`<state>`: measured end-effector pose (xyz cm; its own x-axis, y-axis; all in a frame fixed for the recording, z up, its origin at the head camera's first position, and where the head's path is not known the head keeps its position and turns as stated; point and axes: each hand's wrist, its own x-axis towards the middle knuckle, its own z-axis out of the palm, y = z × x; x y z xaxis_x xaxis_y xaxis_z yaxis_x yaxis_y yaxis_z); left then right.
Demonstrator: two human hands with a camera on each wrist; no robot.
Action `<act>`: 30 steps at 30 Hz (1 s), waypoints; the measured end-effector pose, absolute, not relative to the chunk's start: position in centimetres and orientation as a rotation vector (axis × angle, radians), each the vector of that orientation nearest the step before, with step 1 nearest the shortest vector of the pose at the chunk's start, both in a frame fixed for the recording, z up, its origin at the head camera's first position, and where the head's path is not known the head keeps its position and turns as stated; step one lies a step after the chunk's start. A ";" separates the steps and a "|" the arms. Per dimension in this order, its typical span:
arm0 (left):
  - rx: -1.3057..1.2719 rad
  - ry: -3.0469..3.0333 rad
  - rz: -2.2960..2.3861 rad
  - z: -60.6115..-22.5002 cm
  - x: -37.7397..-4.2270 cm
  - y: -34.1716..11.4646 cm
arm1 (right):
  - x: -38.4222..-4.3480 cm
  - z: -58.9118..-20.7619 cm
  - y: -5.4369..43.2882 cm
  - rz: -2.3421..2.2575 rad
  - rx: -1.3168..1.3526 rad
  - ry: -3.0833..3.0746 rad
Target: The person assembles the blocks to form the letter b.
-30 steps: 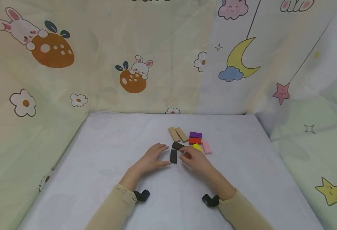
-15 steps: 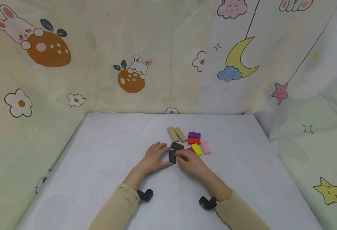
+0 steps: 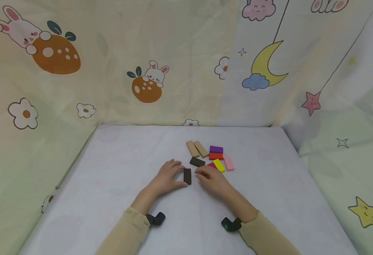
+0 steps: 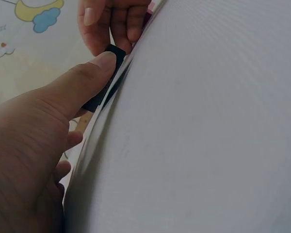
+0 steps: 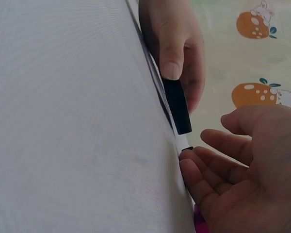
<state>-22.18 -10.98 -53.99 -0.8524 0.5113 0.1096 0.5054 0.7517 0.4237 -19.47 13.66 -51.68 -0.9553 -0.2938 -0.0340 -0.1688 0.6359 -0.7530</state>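
Note:
My left hand (image 3: 165,178) pinches a small black block (image 3: 187,176) by its ends, thumb at the near end and fingers at the far end. In the left wrist view the thumb lies against that block (image 4: 117,52), and the right wrist view shows the block (image 5: 178,108) standing out past the thumb. Just right of it is my right hand (image 3: 214,180), fingers loosely bent with nothing between them. A second black block (image 3: 197,162) lies beyond both hands. By the right fingertips are a yellow block (image 3: 218,165) and a partly hidden magenta block (image 3: 211,165).
Farther back on the white table (image 3: 135,148) lie two tan wooden blocks (image 3: 192,149), a purple block (image 3: 216,149), a red block (image 3: 216,156) and a pink block (image 3: 229,163). Printed cloth walls (image 3: 186,71) stand around the back and sides.
The right hand reaches left to the nearer black block, then comes off it. The left hand takes that block and shifts it slightly left and toward me, away from the other black one.

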 end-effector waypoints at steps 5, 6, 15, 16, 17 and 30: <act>0.853 2.902 0.774 -53.9 -21.8 -12.1 | -19.6 -51.7 13.7 -1.222 -0.401 2.690; 0.850 2.894 0.787 -53.9 -21.7 -12.3 | -19.6 -51.7 13.7 -1.224 -0.405 2.685; 0.833 2.870 0.852 -54.2 -20.7 -13.7 | -19.6 -51.6 14.1 -1.198 -0.376 2.738; 0.828 2.870 0.856 -54.2 -20.7 -13.7 | -19.7 -51.6 14.2 -1.200 -0.376 2.750; 0.820 2.870 0.859 -54.2 -20.6 -13.7 | -19.8 -51.6 14.3 -1.202 -0.373 2.763; 0.829 2.932 0.733 -54.7 -20.4 -13.8 | -20.7 -52.0 15.6 -1.230 -0.271 2.843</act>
<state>-20.35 -13.78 -54.74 -0.8599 0.4970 0.1165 0.4933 0.7504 0.4399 -20.72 15.58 -51.99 -0.9843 -0.1721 0.0398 -0.1469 0.6721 -0.7258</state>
